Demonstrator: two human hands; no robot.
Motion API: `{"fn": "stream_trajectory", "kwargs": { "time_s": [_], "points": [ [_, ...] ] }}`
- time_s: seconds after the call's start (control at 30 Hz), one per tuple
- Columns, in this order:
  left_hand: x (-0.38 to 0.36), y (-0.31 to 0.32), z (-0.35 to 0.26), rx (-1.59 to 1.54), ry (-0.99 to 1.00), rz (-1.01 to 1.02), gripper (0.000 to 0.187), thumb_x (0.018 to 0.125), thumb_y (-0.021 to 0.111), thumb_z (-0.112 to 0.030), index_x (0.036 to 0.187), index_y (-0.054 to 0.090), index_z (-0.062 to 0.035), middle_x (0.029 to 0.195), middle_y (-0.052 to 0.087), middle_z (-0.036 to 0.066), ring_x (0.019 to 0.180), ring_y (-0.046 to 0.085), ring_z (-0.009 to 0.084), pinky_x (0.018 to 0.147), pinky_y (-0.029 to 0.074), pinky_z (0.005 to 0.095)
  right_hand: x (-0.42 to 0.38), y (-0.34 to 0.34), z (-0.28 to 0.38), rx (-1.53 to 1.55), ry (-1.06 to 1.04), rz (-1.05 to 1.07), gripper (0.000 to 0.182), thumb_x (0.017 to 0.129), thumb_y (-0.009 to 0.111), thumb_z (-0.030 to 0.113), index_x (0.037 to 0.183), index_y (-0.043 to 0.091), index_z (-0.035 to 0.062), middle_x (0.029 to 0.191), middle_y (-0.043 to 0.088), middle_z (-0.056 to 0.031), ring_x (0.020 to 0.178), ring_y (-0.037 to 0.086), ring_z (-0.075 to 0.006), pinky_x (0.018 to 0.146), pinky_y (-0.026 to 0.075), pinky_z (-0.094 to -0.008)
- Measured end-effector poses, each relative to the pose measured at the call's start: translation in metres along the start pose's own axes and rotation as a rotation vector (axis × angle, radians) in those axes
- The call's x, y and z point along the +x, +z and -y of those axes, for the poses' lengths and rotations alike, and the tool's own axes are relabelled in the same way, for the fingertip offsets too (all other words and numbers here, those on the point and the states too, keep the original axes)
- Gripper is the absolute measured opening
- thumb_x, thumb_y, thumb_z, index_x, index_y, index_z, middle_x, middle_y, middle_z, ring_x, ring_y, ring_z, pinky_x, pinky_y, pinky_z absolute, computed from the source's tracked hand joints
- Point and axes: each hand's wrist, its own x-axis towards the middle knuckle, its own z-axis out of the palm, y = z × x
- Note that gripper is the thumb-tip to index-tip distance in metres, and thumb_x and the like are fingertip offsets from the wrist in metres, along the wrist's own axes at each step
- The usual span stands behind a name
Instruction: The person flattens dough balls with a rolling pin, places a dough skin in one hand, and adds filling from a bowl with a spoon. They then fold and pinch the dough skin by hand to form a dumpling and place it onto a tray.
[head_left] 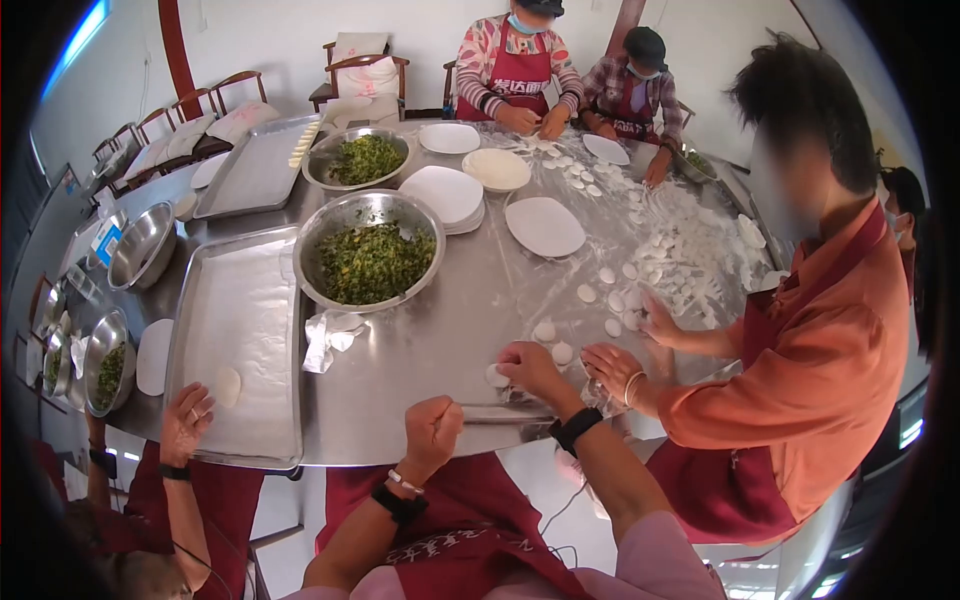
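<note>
Head view: the steel table spreads out before you, a metal tray on the left, a bowl of chopped greens at its right edge. Your left hand is curled, fingers folded together; your right hand's bent fingers touch a white dough round near the table's front, grip unclear.
</note>
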Motion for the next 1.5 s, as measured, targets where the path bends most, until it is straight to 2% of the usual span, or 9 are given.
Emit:
{"fn": "stream_trajectory", "kwargs": {
  "time_s": [0.2,0.3,0.47,0.8,1.03,1.23,1.33,1.43,1.5],
  "points": [
    [0.004,0.007,-0.022,-0.027,-0.022,-0.049,0.031,0.089,0.053,-0.006,0.059,0.047,0.0000,0.052,0.048,0.005,0.047,0.044,0.0115,0.046,0.035,0.0295,0.002,0.033,0.019,-0.206,-0.137,0.114,0.015,0.076,0.069,0.020,0.084,0.072,0.0082,0.081,0.069,-0.0143,0.079,0.066,-0.0335,0.072,0.051,-0.0428],
    [0.033,0.006,-0.008,0.124,0.185,-0.002,0.033,0.091,0.052,-0.007,0.059,0.048,0.0001,0.052,0.051,0.004,0.048,0.045,0.0099,0.046,0.036,0.0285,0.005,0.029,0.017,-0.235,-0.108,0.142,0.013,0.076,0.069,0.019,0.082,0.073,0.0085,0.082,0.069,-0.0145,0.080,0.066,-0.0333,0.073,0.051,-0.0429],
    [0.073,0.018,0.012,-0.129,-0.023,-0.121,0.036,0.095,0.050,-0.009,0.060,0.049,-0.0006,0.053,0.053,0.004,0.049,0.048,0.0095,0.046,0.037,0.0280,0.012,0.022,0.004,-0.120,-0.144,0.061,0.014,0.077,0.068,0.021,0.080,0.073,0.0072,0.081,0.070,-0.0144,0.079,0.066,-0.0329,0.073,0.051,-0.0433],
    [-0.016,-0.007,-0.015,0.097,0.107,0.144,0.029,0.089,0.049,-0.004,0.061,0.050,-0.0015,0.055,0.051,0.009,0.046,0.048,0.0189,0.046,0.037,0.0314,-0.005,0.022,0.016,-0.113,-0.020,0.129,0.019,0.076,0.070,0.023,0.081,0.072,0.0052,0.077,0.069,-0.0139,0.073,0.066,-0.0312,0.069,0.052,-0.0408],
    [0.076,0.013,0.007,-0.084,-0.018,-0.060,0.034,0.093,0.046,-0.008,0.061,0.052,0.0011,0.056,0.057,0.007,0.051,0.051,0.0132,0.050,0.040,0.0285,0.006,0.022,0.006,-0.186,-0.127,-0.026,0.017,0.077,0.068,0.020,0.084,0.073,0.0047,0.080,0.069,-0.0151,0.076,0.066,-0.0317,0.072,0.052,-0.0409],
    [0.025,-0.002,-0.013,0.052,-0.014,0.023,0.034,0.092,0.046,-0.007,0.060,0.052,0.0000,0.056,0.056,0.006,0.051,0.051,0.0127,0.050,0.039,0.0287,0.000,0.025,0.022,-0.154,-0.089,0.088,0.018,0.078,0.068,0.021,0.085,0.073,0.0051,0.082,0.070,-0.0147,0.077,0.066,-0.0319,0.072,0.052,-0.0408],
    [-0.007,-0.009,-0.010,0.139,0.172,0.139,0.034,0.093,0.047,-0.008,0.060,0.052,-0.0006,0.055,0.055,0.005,0.051,0.051,0.0127,0.050,0.039,0.0288,0.000,0.025,0.018,-0.126,-0.027,0.091,0.018,0.078,0.068,0.021,0.084,0.073,0.0052,0.082,0.071,-0.0141,0.076,0.067,-0.0321,0.070,0.052,-0.0408],
    [-0.002,-0.008,0.001,0.060,0.106,0.099,0.034,0.093,0.047,-0.008,0.060,0.051,-0.0009,0.056,0.055,0.005,0.052,0.051,0.0129,0.050,0.039,0.0293,-0.008,0.018,0.019,0.063,0.109,0.198,0.020,0.079,0.067,0.021,0.086,0.070,0.0025,0.073,0.067,-0.0146,0.070,0.066,-0.0290,0.066,0.051,-0.0389],
    [0.038,0.001,0.002,0.034,0.068,-0.005,0.031,0.091,0.049,-0.006,0.061,0.050,-0.0007,0.054,0.053,0.006,0.048,0.049,0.0139,0.047,0.038,0.0304,-0.004,0.021,0.017,-0.158,-0.050,0.100,0.019,0.079,0.066,0.020,0.086,0.070,0.0027,0.072,0.066,-0.0141,0.069,0.066,-0.0288,0.066,0.051,-0.0391]
  ]
}}
